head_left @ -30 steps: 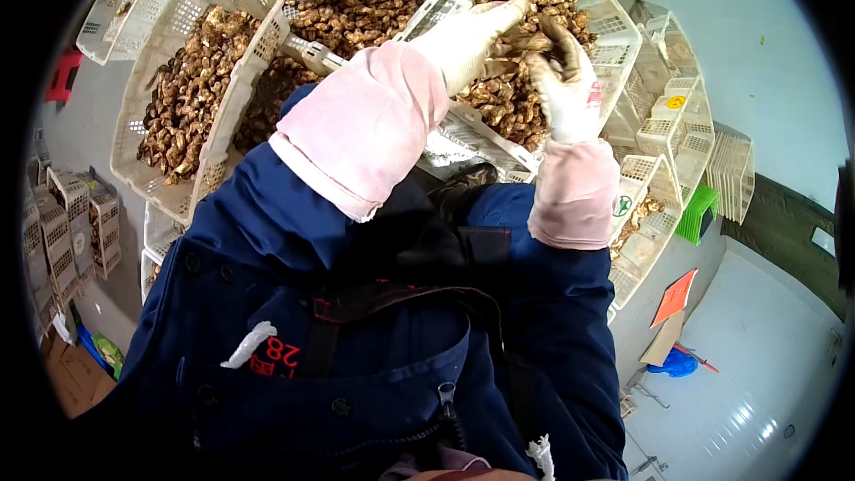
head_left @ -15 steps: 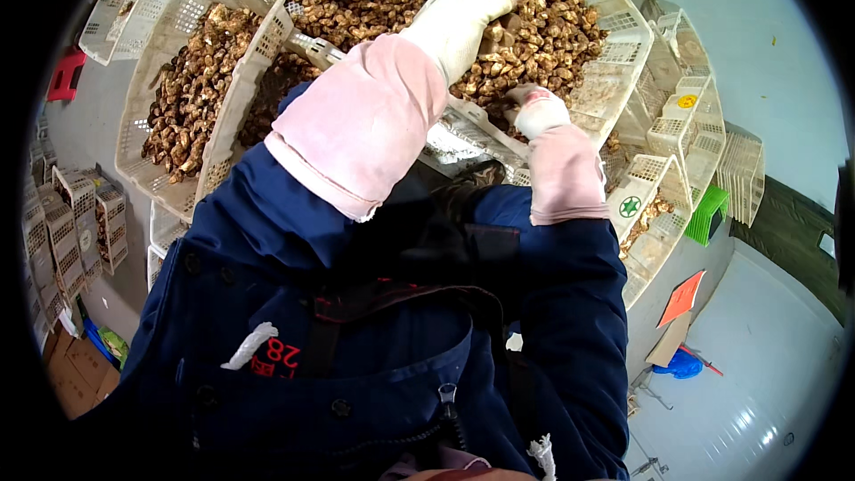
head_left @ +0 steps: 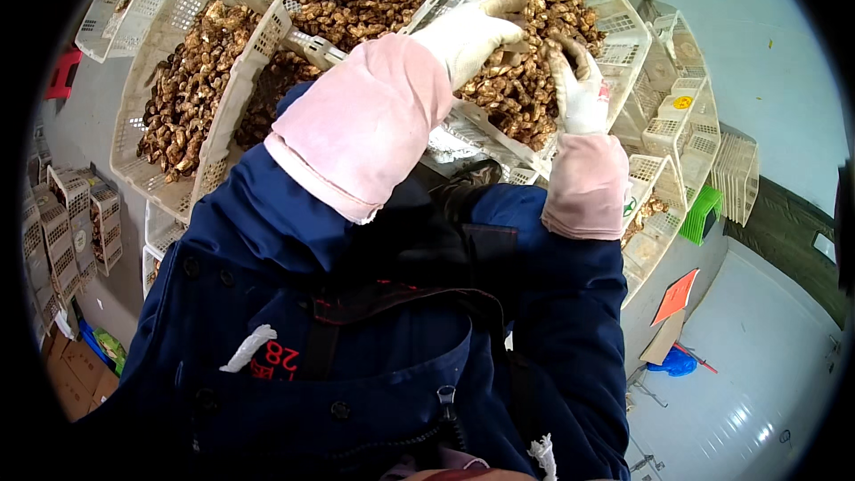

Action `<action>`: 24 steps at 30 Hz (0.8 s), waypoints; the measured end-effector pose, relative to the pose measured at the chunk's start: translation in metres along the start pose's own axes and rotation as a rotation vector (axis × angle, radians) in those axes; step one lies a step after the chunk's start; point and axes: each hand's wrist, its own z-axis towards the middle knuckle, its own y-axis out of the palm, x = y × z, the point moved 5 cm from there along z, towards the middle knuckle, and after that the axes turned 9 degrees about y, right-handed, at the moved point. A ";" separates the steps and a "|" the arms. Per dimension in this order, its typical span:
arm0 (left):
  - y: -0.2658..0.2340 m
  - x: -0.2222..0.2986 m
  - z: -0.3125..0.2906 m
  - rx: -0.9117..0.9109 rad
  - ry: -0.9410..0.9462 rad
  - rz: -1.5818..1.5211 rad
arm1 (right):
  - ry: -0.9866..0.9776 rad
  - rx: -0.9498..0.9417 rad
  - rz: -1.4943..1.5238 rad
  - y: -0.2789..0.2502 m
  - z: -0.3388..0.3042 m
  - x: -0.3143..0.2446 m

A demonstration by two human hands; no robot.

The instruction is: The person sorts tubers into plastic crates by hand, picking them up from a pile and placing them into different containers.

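Right hand [head_left: 583,100] has lifted from the pile's near edge to its right side, facing the left hand [head_left: 468,43]. Fingers appear parted; any pinched piece cannot be confirmed. Handling remains among brown pieces [head_left: 517,102] inside the pale crate [head_left: 629,46].

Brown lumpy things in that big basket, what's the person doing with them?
Both gloved hands are at the pile of brown, knobbly pieces in a pale plastic crate. The left hand is over its left side, and the right hand is at its right side, fingers curled. I can't tell whether either holds a piece. Another filled crate stands off to the left.
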 end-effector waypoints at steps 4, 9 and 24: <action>0.016 -0.001 -0.006 -0.008 -0.069 0.014 | -0.075 -0.052 -0.050 0.016 -0.020 -0.027; 0.004 0.001 -0.004 0.027 -0.011 0.221 | 0.029 -0.022 0.316 -0.002 -0.014 -0.014; 0.009 0.010 -0.005 0.098 -0.019 0.095 | 0.589 -0.780 -1.690 0.051 0.004 0.145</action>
